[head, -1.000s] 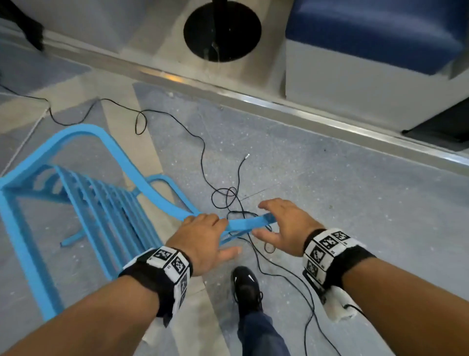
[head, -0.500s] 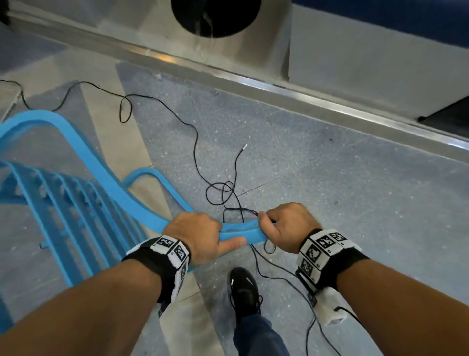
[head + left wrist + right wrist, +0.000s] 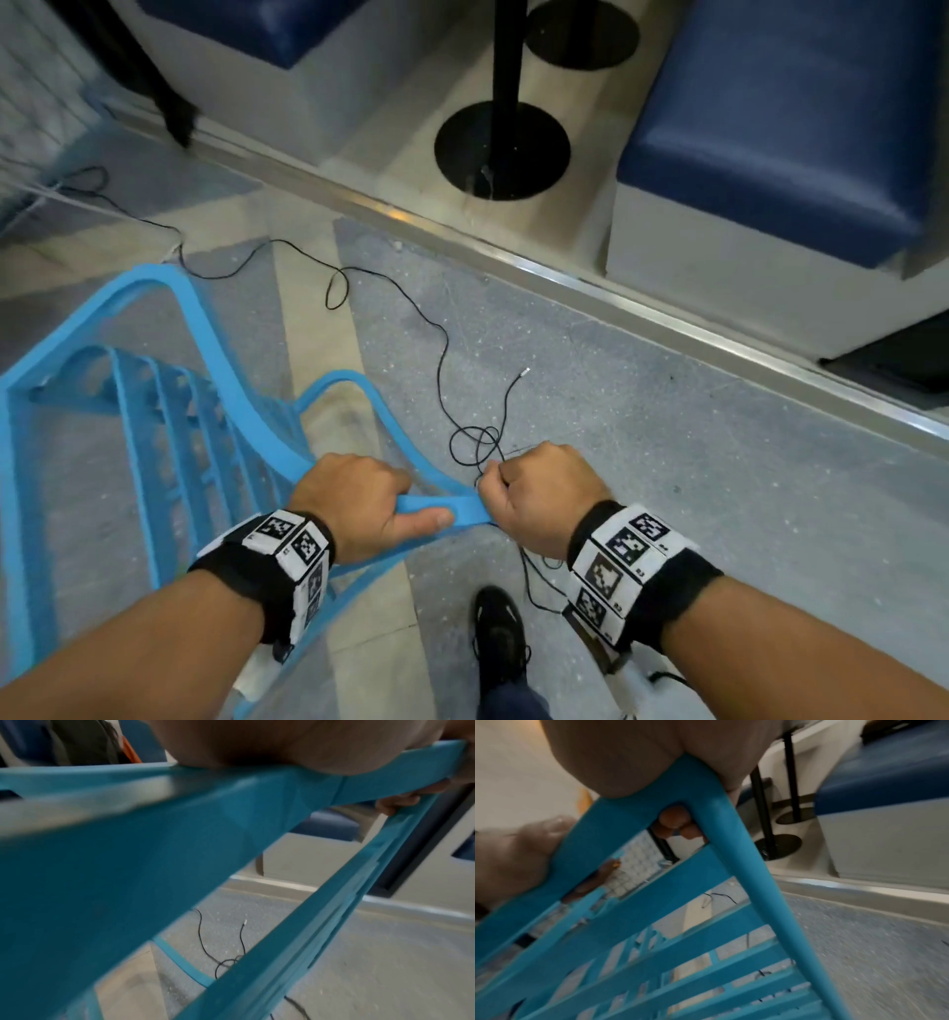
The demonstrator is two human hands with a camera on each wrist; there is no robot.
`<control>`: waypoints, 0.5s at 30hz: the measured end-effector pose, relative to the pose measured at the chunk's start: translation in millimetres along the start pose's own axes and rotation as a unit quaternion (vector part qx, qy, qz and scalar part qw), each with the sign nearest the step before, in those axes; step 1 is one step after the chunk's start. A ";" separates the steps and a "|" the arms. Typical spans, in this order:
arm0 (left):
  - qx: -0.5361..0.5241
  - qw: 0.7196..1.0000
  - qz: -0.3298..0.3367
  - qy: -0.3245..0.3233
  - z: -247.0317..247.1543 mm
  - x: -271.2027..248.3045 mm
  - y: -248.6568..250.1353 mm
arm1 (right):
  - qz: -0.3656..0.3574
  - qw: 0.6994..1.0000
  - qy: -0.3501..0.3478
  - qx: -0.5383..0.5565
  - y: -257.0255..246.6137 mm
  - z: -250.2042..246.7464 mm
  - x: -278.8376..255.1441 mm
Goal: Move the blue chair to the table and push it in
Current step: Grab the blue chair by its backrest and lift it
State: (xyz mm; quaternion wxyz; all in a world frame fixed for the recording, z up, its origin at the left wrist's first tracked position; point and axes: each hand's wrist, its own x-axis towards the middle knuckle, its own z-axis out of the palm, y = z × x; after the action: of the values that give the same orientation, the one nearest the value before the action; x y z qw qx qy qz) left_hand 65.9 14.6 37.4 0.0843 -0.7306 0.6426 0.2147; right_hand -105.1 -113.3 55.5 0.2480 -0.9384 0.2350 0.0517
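The light-blue slatted chair stands at the lower left of the head view, its top rail running toward me. My left hand grips that rail, thumb lying along it. My right hand grips the rail's right end, fingers curled round it. The left wrist view shows the chair frame close up under my palm. In the right wrist view the corner of the chair back sits in my fist. The table's black post and round base stand ahead on a raised step.
A thin black cable loops over the grey floor in front of the chair. A metal step edge crosses the floor. Dark-blue benches flank the table base. My black shoe is below my hands.
Both hands closed fully round the chair's top rail. The view has lifted, bringing the table base and benches into sight, and the chair has shifted slightly toward them.
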 end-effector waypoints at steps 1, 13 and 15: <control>-0.010 1.000 -0.011 0.023 -5.7 -19.6 -6.5 | -0.015 0.999 -0.011 -0.027 -22.2 -12.1 -2.9; -0.171 0.930 -0.098 0.312 -4.8 -273.3 -76.9 | -0.202 0.959 -0.039 -0.194 -307.9 -56.5 -72.2; -0.181 0.914 -0.112 0.346 5.6 -310.2 -81.6 | -0.236 0.954 -0.055 -0.178 -344.6 -52.9 -83.9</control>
State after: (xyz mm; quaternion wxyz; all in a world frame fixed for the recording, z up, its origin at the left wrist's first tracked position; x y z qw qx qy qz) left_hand 119.0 309.9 150.9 -0.2529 -0.8291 0.4960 0.0503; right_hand -19.4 159.7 271.5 0.0947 -0.9917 -0.0202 0.0846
